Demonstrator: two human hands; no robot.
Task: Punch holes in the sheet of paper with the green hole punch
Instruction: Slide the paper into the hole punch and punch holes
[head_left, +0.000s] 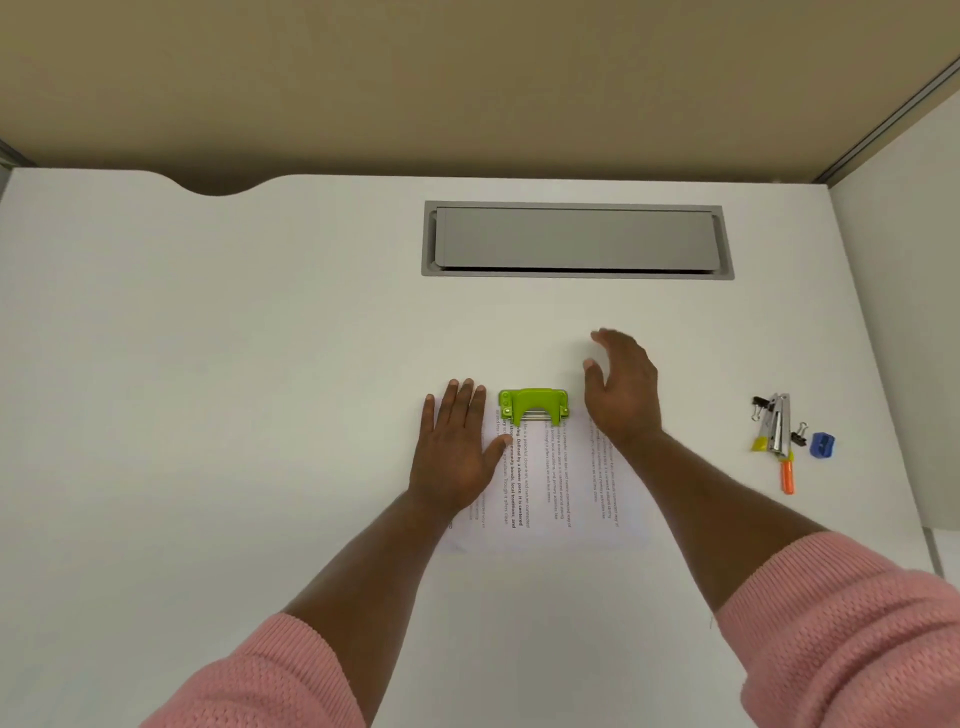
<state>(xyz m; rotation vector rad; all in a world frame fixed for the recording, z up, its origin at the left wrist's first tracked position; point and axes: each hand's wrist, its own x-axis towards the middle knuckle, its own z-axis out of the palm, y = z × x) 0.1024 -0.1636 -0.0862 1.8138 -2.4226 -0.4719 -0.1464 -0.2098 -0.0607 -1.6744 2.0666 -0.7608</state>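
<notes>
A printed sheet of paper (553, 483) lies flat on the white desk. The green hole punch (533, 405) sits on the sheet's far edge, in the middle. My left hand (457, 447) lies flat on the left part of the sheet, palm down, fingers spread, its thumb close to the punch's left side. My right hand (621, 389) hovers to the right of the punch, open and slightly blurred, holding nothing and not touching the punch.
A grey cable flap (576, 240) is set into the desk (208, 364) behind the punch. At the right lie a stapler (775, 423), binder clips (759, 406), a blue sharpener (822, 445) and an orange marker (787, 477). A partition wall (904, 312) bounds the right side.
</notes>
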